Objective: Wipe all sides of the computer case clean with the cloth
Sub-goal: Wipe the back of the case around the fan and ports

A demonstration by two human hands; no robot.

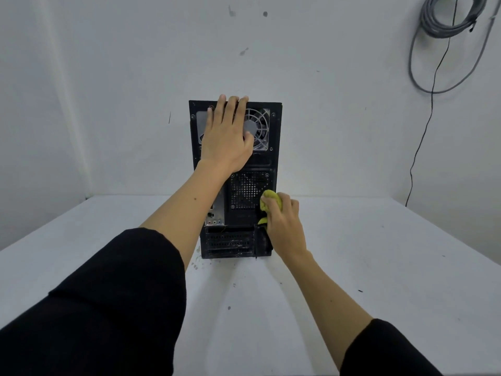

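Head view: a person wipes the back of a black computer case.
The case stands on the white surface. The left hand lies flat up top; the right hand squeezes the yellow cloth.

Light was soft, even, a bit dim, w/ a cool grey-blue cast; source not visible. Faint double shadows of the arms fell on the table in front of the case, so light likely came from above/behind the camera. No hard glare; only a dull sheen on the fan grille at the case top. Case's dark rear panel lost detail in its lower slots. Wide-angle bending showed: table edges splayed outward left & right of the case, wall corner leaned. Sleeves nearest the camera were soft, nearly pure black, no texture. Overall slightly noisy, compressed.
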